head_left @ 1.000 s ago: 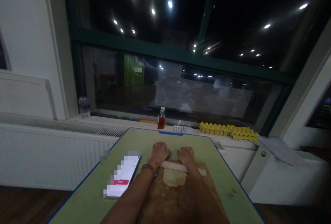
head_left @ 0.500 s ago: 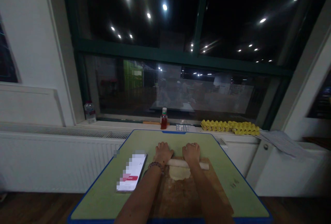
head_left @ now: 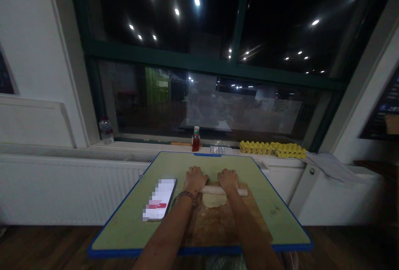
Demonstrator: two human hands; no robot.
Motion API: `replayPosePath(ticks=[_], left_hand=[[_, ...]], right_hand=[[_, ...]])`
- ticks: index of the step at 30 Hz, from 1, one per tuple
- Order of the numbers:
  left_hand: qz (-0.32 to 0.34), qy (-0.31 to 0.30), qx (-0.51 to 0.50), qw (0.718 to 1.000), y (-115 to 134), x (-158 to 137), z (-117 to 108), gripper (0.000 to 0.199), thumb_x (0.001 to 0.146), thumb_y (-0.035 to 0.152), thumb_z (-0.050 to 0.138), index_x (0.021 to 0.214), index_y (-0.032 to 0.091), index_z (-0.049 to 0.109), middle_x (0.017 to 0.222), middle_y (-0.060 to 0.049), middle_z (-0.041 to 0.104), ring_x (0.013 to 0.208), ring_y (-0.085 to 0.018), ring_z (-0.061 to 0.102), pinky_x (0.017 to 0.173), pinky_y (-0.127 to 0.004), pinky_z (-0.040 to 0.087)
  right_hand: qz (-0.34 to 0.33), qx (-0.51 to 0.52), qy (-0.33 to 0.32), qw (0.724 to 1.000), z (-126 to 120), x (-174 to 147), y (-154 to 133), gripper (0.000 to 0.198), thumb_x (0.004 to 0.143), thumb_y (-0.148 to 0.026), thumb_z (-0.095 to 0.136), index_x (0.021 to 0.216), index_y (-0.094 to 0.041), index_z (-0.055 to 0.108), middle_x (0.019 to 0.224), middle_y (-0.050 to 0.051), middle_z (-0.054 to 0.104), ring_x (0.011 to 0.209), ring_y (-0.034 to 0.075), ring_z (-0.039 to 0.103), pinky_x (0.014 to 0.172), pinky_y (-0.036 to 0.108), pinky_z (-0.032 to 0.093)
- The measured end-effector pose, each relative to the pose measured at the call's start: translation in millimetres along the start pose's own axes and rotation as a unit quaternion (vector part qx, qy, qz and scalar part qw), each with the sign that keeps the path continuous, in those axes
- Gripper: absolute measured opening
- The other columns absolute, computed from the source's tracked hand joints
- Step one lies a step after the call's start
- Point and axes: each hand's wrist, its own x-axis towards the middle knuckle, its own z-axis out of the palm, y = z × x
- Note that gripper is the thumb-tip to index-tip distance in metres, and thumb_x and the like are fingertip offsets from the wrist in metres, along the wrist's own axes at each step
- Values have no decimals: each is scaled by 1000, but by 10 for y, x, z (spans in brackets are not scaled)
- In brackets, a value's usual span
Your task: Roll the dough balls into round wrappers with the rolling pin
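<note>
A pale rolling pin (head_left: 212, 190) lies crosswise over the far part of a wooden board (head_left: 215, 228). Its near side borders a flat, roundish piece of dough (head_left: 214, 200). My left hand (head_left: 195, 179) is closed over the pin's left end, a beaded bracelet on the wrist. Toward the other end, my right hand (head_left: 228, 179) grips the pin with bent fingers, leaving a short stub showing to its right. The palms and undersides of both hands are hidden.
A lit phone (head_left: 162, 199) lies left of the board on the green, blue-edged table (head_left: 124, 224). Along the windowsill stand a bottle of red liquid (head_left: 195, 140), a clear plastic bottle (head_left: 106, 132) and yellow egg trays (head_left: 271, 149). A radiator (head_left: 56, 187) runs below the window.
The view has tilted slightly, so the table's front edge shows more fully. Both hands remain on the rolling pin, and pin and dough keep nearly the same places on the board.
</note>
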Motion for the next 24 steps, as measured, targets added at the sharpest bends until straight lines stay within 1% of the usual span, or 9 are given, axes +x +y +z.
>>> replayPosePath(ticks=[2,4,9,14,19,24], left_hand=[[1,-5,-1,1000,-3,-3,0,45,87,43,42,119,15,58,128,-16,56,123,-31,44,97,-42,37],[0,-14,-5,1000,-9,3,2,45,87,44,42,117,16,60,126,-16,57,122,-31,45,96,-42,38],[-8,-26,-14,1000,-21,38,18,46,84,44,44,116,15,60,125,-17,59,121,-32,46,95,-42,40],[-7,-23,-16,1000,-31,46,35,49,83,44,42,116,12,60,125,-18,59,121,-32,47,94,-41,40],[-6,-17,-15,1000,-32,34,43,49,83,42,42,116,11,60,125,-19,58,122,-32,47,94,-42,40],[-6,-16,-15,1000,-31,27,41,50,84,45,42,116,10,60,123,-19,59,120,-33,47,94,-41,41]], right_hand=[[-8,9,-35,999,-9,-4,21,37,88,-33,42,108,-18,69,115,12,68,114,27,55,90,35,38],[-13,13,-48,999,-20,-5,34,35,87,-33,43,107,-22,70,115,9,68,112,24,57,87,32,40],[-1,9,-40,999,-45,-22,22,40,89,-33,39,112,-17,67,113,11,69,113,27,55,85,33,42],[-13,16,-36,999,-45,-35,7,38,89,-31,38,107,-19,70,112,10,70,110,26,57,84,32,42],[-16,13,-33,999,-40,-29,12,38,89,-32,39,106,-19,70,110,10,70,110,26,58,84,32,43],[-15,6,-21,1000,-29,-42,15,39,90,-32,38,105,-17,71,112,12,69,108,26,59,84,32,43]])
